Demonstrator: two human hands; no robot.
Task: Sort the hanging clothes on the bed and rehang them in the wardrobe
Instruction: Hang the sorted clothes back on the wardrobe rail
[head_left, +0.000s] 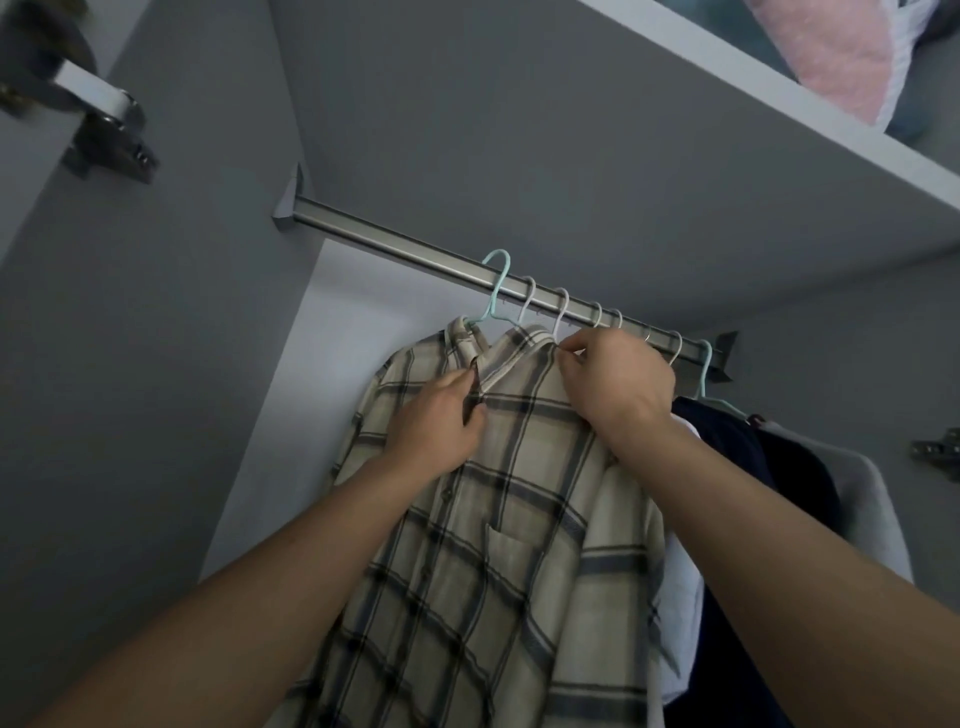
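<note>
The hem of the beige plaid button-up shirt (483, 545) runs off the bottom edge. A blurred dark shape (36, 57) sits top left, unidentifiable. The pink quilted bundle (836, 57) on the shelf is cropped above. Garments behind the shirt stay mostly hidden.

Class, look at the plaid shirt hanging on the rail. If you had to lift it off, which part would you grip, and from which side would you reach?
Grip the pale green hanger at its neck just below the hook, above the plaid shirt collar. Reach from the front and left: the rail is bare there, while other hangers crowd the right. Both the left hand and right hand now pinch only cloth.
</note>
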